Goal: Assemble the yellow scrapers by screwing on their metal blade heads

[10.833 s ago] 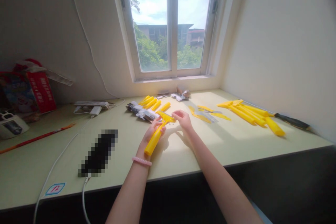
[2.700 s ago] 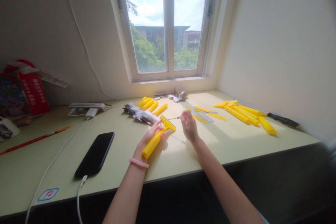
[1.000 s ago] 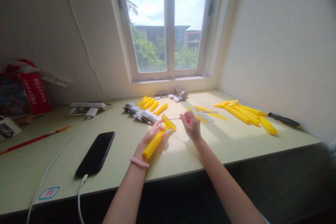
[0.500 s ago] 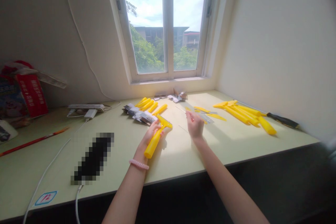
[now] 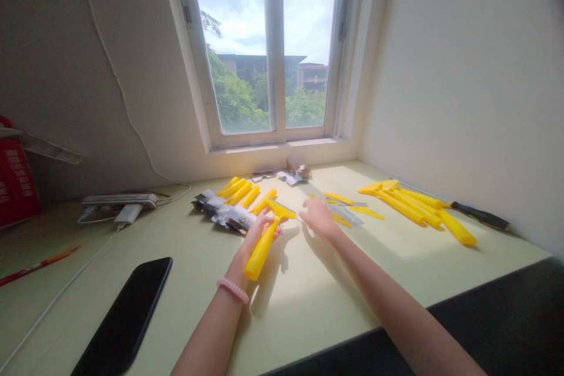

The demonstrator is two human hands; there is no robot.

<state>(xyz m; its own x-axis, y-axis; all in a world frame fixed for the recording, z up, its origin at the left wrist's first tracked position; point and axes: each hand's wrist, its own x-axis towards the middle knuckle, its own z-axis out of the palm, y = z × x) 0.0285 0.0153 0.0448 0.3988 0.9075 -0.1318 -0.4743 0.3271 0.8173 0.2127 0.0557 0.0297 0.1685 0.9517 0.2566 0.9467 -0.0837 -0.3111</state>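
My left hand (image 5: 252,241) is closed round a yellow T-shaped scraper (image 5: 263,247), its handle tilted toward me and its wide head pointing away. My right hand (image 5: 318,216) is beside the right end of that head, fingers pinched on a thin metal blade (image 5: 301,221), seen nearly edge-on and partly hidden by the fingers. Whether the blade touches the head I cannot tell. Just right of this hand lie loose yellow plastic strips (image 5: 367,211) and flat grey metal blades (image 5: 341,210). Left of the scraper is a row of yellow scrapers (image 5: 240,192) with wrapped heads (image 5: 219,210).
More yellow scrapers (image 5: 412,207) lie at the right, beside a black-handled tool (image 5: 480,215). Crumpled wrappers (image 5: 293,174) lie below the window. A phone (image 5: 127,311), a power strip (image 5: 118,201) with cables and a red brush (image 5: 42,264) are at the left.
My right hand has brought the blade down and left to the scraper head. My left hand keeps hold of the scraper. The view has shifted, and the phone appears nearer.
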